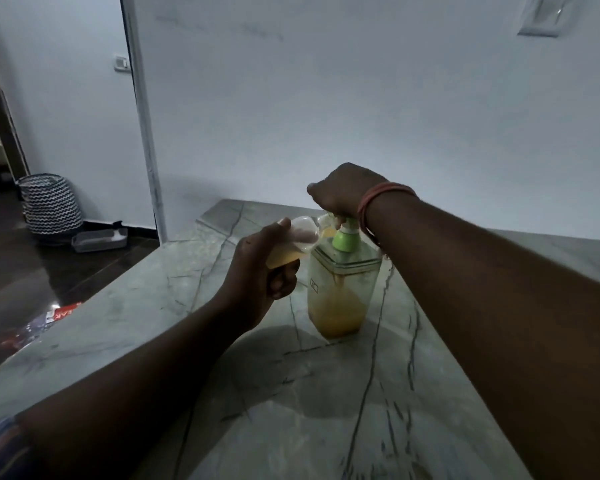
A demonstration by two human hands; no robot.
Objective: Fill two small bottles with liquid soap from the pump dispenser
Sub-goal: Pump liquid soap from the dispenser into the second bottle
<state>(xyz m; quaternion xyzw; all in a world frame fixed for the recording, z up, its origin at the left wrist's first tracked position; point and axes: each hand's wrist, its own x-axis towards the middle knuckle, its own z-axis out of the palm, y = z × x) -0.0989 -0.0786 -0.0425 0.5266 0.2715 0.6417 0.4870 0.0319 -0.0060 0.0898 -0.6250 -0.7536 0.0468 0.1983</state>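
Note:
A clear square pump dispenser [340,292] with a green collar stands on the marble counter [222,393], about a third full of orange soap. My right hand [343,194] rests closed on top of its pump head, which is hidden under the fingers. My left hand [260,271] holds a small clear bottle [293,245] tilted, its mouth against the pump spout. Orange soap fills the lower part of that bottle. No second small bottle is visible.
The counter's left edge drops to a dark floor. A zigzag-patterned basket [51,202] and a clear tray [99,239] sit on the floor by the wall. A white wall rises behind the counter.

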